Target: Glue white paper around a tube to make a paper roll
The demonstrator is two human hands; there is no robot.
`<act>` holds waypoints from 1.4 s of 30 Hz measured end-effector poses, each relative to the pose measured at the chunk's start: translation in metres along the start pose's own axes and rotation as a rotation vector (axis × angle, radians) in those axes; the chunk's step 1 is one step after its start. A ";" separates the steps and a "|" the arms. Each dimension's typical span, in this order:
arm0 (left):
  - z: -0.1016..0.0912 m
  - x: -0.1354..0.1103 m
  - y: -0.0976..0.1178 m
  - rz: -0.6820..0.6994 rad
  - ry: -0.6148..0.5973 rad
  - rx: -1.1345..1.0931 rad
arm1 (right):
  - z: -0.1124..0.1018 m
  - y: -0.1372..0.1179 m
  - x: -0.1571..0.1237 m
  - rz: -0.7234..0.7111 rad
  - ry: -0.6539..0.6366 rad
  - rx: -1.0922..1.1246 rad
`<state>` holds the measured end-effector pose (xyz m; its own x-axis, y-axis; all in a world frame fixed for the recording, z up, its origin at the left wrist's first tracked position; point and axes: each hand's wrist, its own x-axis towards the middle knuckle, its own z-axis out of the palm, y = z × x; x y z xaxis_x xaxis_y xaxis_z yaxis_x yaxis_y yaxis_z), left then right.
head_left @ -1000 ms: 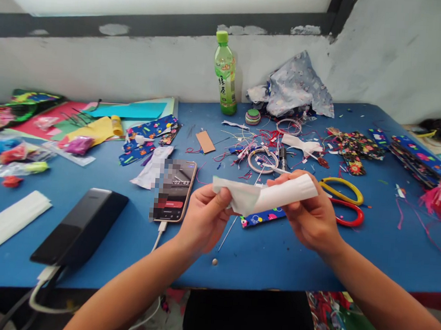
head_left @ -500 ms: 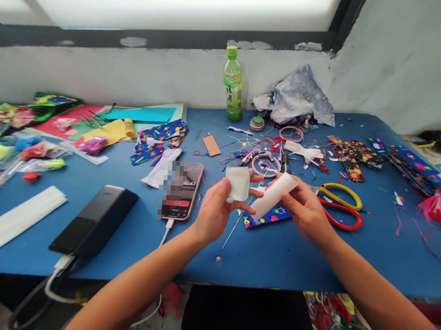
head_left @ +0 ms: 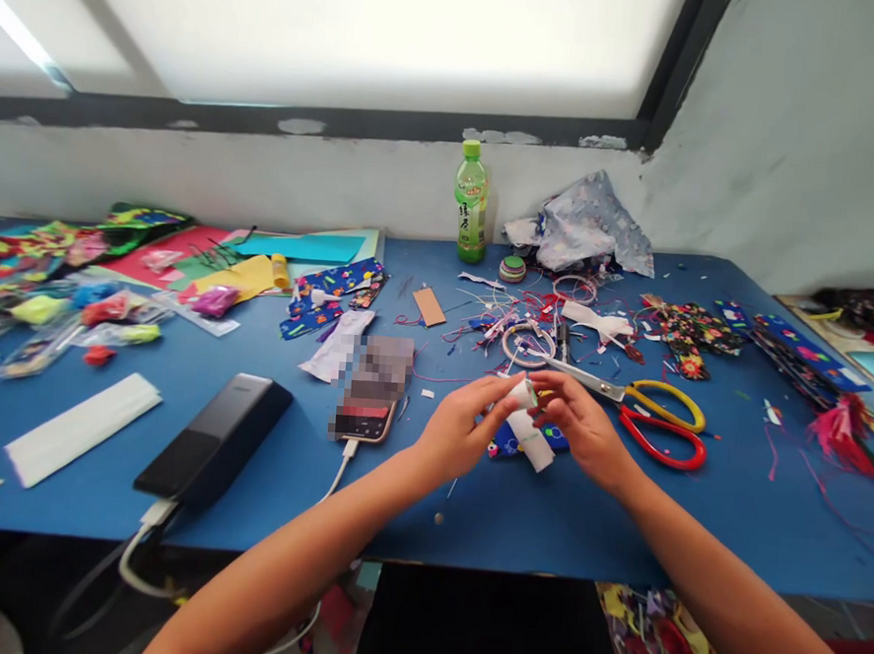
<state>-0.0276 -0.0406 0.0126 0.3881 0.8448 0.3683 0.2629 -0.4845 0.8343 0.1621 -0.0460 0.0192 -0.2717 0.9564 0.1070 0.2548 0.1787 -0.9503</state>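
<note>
Close together over the table, my left hand (head_left: 465, 422) and my right hand (head_left: 586, 430) work on a small rolled white piece (head_left: 524, 394), which looks like paper or thin fabric with a pale green side. Left thumb and fingers pinch it. The right fingers are curled at its other end, partly hiding it. Just below the hands a white strip (head_left: 532, 443) shows over a blue patterned fabric piece (head_left: 502, 442); whether it lies there or hangs from the fingers, I cannot tell. Scissors (head_left: 660, 420) with yellow and red handles rest beside my right hand.
A phone (head_left: 374, 392) on a cable and a black power bank (head_left: 215, 442) lie left, near a folded white strip (head_left: 82, 429). Behind stand a green tea bottle (head_left: 472, 206), a tape ring (head_left: 529, 344) and thread scraps. Patterned fabric pieces (head_left: 692, 333) lie right.
The flat pale piece in my left hand is now a small roll held between both hands. The white strip has left its place in my right hand and shows below. The view has tilted up.
</note>
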 end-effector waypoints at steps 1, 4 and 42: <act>0.001 -0.001 -0.001 0.006 -0.004 0.056 | 0.001 0.000 0.000 0.018 -0.026 0.033; 0.005 -0.005 -0.004 0.021 -0.036 0.159 | 0.003 -0.001 -0.001 0.042 -0.051 0.068; -0.070 -0.044 0.008 -0.232 0.308 -0.012 | 0.047 -0.013 0.033 -0.165 -0.573 -0.979</act>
<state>-0.1044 -0.0661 0.0318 0.0354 0.9613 0.2732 0.3013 -0.2709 0.9143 0.1062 -0.0274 0.0216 -0.6880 0.7034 -0.1783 0.7213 0.6358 -0.2747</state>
